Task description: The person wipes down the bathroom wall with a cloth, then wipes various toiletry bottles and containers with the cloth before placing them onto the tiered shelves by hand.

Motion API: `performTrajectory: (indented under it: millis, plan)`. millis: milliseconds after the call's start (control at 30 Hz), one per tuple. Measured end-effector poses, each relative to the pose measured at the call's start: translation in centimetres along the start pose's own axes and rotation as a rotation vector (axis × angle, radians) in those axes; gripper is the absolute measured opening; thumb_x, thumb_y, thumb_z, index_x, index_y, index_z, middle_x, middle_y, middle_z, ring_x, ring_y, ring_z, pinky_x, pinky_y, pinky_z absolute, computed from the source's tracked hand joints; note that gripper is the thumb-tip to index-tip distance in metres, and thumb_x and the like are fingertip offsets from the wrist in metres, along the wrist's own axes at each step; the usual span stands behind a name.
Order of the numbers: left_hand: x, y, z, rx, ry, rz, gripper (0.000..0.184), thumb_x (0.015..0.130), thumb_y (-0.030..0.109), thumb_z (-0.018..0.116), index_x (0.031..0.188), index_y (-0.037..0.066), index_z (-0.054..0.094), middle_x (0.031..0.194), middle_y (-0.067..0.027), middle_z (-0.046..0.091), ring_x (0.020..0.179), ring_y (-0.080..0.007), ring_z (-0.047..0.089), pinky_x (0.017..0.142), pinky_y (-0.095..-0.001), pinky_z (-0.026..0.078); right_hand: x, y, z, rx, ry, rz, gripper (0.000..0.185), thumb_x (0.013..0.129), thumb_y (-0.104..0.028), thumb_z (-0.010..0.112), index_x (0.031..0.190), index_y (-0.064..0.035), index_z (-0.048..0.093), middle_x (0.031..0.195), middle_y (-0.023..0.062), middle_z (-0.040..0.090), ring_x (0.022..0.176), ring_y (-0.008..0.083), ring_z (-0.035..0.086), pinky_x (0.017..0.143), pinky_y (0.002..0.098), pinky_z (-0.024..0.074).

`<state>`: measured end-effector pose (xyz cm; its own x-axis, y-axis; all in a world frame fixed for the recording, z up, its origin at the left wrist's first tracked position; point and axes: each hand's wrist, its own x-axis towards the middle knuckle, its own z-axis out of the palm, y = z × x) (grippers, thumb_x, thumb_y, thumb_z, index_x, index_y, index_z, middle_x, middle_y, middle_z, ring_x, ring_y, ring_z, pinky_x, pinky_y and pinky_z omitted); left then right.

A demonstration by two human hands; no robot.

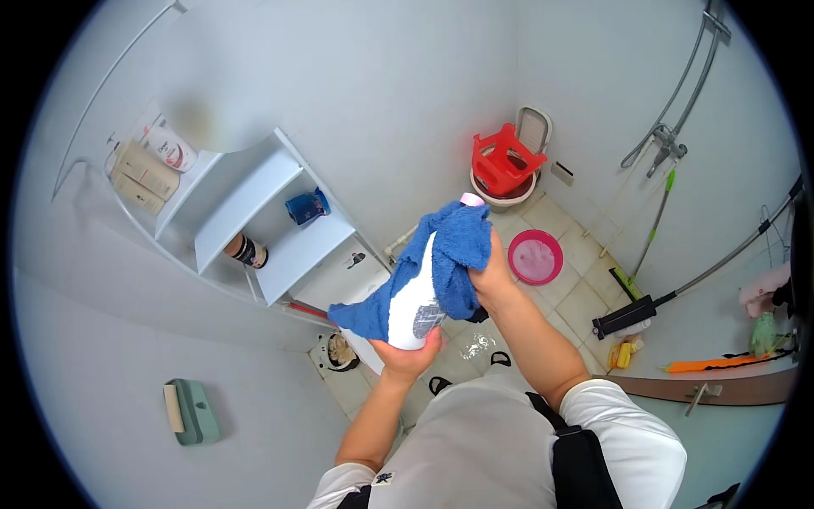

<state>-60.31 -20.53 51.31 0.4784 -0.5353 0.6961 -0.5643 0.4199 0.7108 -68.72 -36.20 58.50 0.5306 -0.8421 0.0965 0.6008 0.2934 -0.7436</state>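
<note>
A white bottle [409, 318] with a pink cap and a grey printed label is tilted in front of my body. My left hand [407, 355] grips its lower end, fingers wrapped round the base. Around the bottle's upper part and one side lies a blue cloth [459, 254], its loose end hanging out to the left. My right hand [492, 273] is closed on the cloth near the cap end, the fingers partly hidden behind it.
White shelves [315, 248] with bottles and a blue packet stand at the left. Ahead are a red stool [506, 159] and a pink basin [535, 257] of soapy water on the tiles. A squeegee [625, 318] and shower hose [691, 93] are at the right.
</note>
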Motion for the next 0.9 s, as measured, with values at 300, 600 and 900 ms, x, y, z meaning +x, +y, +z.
performTrajectory:
  millis: [300, 600, 900]
  plan:
    - [1.3, 0.8, 2.9, -0.394, 0.201, -0.48, 0.079, 0.08, 0.008, 0.07, 0.14, 0.002, 0.02, 0.131, -0.015, 0.044, 0.117, -0.021, 0.05, 0.101, -0.0356, 0.04, -0.5, 3.1, -2.3, 0.086, -0.093, 0.123, 0.036, 0.095, -0.01, 0.055, 0.129, -0.004, 0.047, 0.113, 0.0087, 0.059, 0.108, 0.0239, 0.058, 0.099, 0.038, 0.0457]
    - [3.1, 1.0, 4.7, 0.073, 0.203, -0.123, 0.088, 0.069, 0.009, 0.081, 0.137, -0.001, 0.026, 0.134, -0.0199, 0.04, 0.124, -0.0298, 0.045, 0.107, -0.0422, 0.032, -0.1, 2.8, -0.8, -0.09, -0.151, -0.059, 0.045, 0.094, -0.016, 0.058, 0.135, -0.0064, 0.042, 0.118, 0.0099, 0.058, 0.11, 0.02, 0.058, 0.096, 0.0375, 0.0498]
    - [4.0, 0.1, 1.9, 0.419, 0.021, 0.195, 0.044, 0.067, 0.012, 0.077, 0.107, -0.002, 0.064, 0.095, -0.016, 0.068, 0.083, -0.0357, 0.066, 0.082, -0.039, 0.049, 0.9, 2.4, 0.4, -0.33, -0.239, 0.003, 0.062, 0.079, -0.014, 0.074, 0.133, -0.0029, 0.044, 0.123, 0.0096, 0.056, 0.112, 0.0174, 0.055, 0.098, 0.0328, 0.0434]
